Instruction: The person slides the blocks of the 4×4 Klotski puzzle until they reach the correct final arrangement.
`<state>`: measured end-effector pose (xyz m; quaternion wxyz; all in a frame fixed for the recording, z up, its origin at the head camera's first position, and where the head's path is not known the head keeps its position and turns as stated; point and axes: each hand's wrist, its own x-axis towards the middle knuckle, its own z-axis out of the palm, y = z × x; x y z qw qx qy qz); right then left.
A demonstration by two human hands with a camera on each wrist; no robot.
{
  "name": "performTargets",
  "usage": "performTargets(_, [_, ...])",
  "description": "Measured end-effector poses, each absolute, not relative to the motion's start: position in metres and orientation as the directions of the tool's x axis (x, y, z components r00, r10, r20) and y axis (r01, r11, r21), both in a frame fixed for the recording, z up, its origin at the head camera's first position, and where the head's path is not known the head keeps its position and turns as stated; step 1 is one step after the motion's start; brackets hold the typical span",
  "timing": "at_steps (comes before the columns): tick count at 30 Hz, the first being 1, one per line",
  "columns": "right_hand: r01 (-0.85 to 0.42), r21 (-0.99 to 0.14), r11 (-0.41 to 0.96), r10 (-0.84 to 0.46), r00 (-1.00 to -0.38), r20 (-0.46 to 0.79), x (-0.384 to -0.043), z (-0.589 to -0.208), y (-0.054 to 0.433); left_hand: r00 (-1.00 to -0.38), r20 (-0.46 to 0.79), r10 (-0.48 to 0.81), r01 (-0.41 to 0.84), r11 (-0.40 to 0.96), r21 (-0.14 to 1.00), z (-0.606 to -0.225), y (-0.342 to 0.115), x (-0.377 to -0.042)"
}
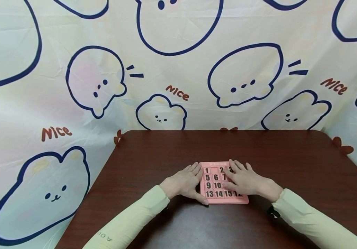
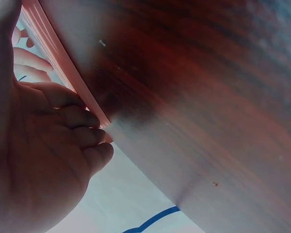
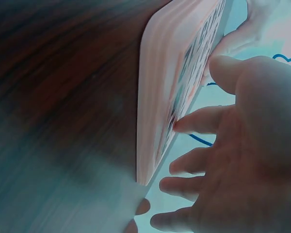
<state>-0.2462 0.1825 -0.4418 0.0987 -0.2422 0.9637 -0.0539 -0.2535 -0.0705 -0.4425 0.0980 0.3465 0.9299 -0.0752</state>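
A pink number slide puzzle (image 1: 213,200) lies flat on the table, its tiles carrying black numerals. The top row reads 1, a gap, 2 and 3; the bottom row ends in 15 and 12. My left hand (image 1: 184,181) holds the frame's left side, thumb at the near left corner and fingers along the edge. In the left wrist view, those fingers (image 2: 82,119) bend against the pink side wall. My right hand (image 1: 245,178) spreads over the right-hand tiles and hides several. One of its fingertips (image 3: 182,125) touches the tile face in the right wrist view.
The dark brown wooden table (image 1: 153,148) extends around the puzzle on all sides. Behind and to the left hangs a pale cloth (image 1: 197,76) with blue cartoon outlines. A small black object (image 1: 273,211) shows under the right sleeve cuff.
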Motion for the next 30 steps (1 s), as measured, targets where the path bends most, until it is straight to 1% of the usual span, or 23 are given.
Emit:
performTargets(16, [-0.488, -0.170, 0.856, -0.515, -0.835, -0.196, -0.246, -0.439, 0.160, -0.733, -0.250, 0.632, 0.661, 0.749, -0.044, -0.443, -0.070, -0.254])
performTargets(21, [-0.478, -0.161, 0.864, -0.502, -0.843, -0.194, -0.246, -0.439, 0.168, -0.732, -0.246, 0.636, 0.664, 0.746, -0.048, -0.443, -0.070, -0.253])
performTargets(26, [-0.454, -0.152, 0.878, -0.476, -0.864, -0.166, -0.248, -0.438, 0.183, -0.734, -0.237, 0.636, 0.666, 0.742, -0.070, -0.443, -0.071, -0.253])
performTargets(30, [-0.424, -0.152, 0.893, -0.446, -0.880, -0.162, -0.248, -0.441, 0.195, -0.735, -0.238, 0.635, 0.664, 0.745, -0.064, -0.443, -0.072, -0.253])
